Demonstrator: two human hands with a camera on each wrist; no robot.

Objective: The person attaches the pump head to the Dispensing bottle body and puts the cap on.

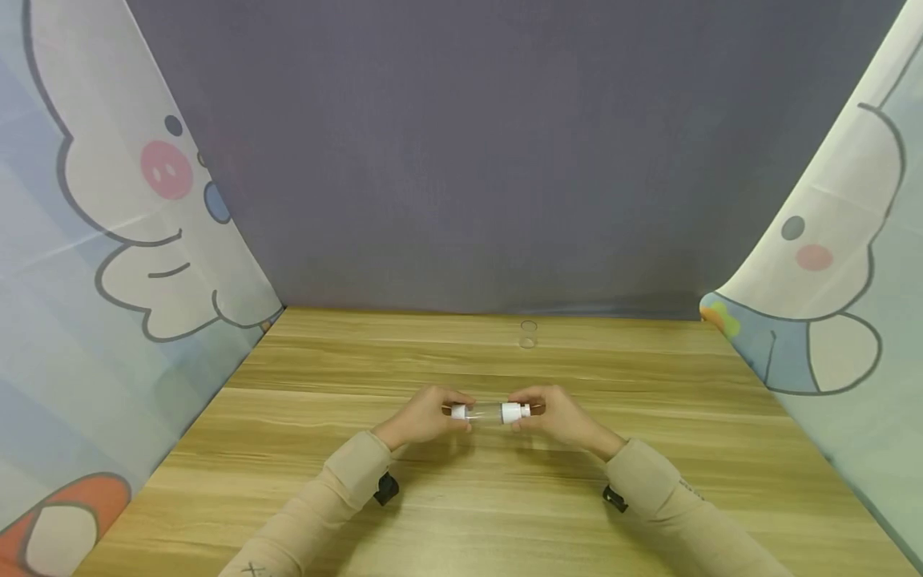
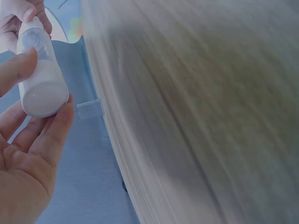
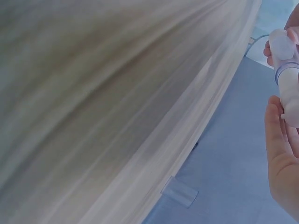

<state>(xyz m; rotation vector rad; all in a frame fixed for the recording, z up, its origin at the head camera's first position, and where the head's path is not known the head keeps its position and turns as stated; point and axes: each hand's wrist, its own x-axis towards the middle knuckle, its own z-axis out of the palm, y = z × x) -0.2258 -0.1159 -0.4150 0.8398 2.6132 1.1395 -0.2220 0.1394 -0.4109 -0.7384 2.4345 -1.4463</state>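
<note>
A clear bottle point(image 1: 486, 413) with a white pump top point(image 1: 511, 413) and a white lower part is held sideways over the table. My left hand point(image 1: 427, 415) grips its base end, thumb on one side and fingers on the other. At the opposite end, my right hand point(image 1: 564, 415) pinches the white top. The left wrist view shows the round base of the bottle point(image 2: 45, 99) facing the camera. Only part of the bottle point(image 3: 286, 77) falls inside the right wrist view, cut by the frame edge.
A small clear cylinder point(image 1: 529, 334), perhaps the bottle's cap, stands near the back of the wood-grain table point(image 1: 346, 361). Behind the table hangs a grey cloth point(image 1: 461, 160). Cartoon-printed curtains point(image 1: 815, 361) flank both sides.
</note>
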